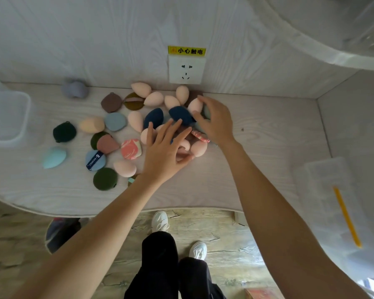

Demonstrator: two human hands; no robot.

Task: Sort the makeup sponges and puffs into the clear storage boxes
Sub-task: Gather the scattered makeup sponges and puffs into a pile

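Pink and navy foam everywhere: the sponges and puffs lie loose on the pale wood-grain table (257, 130), none boxed yet as far as I can see. My left hand (164, 156) is spread flat, fingers splayed over the middle of the pile, thumb touching a pink sponge (200, 147). My right hand (214, 121) is curled on top of the cluster by a navy sponge (180, 115); can't tell if it's actually pinching anything. Clear box on the left (11, 117), another w/ a yellow strip on the right (328, 190), both well apart from the pile. Risk imo: egg shapes roll, so a sweep could send some off the near edge onto the floor, or mix puffs w/ sponges.
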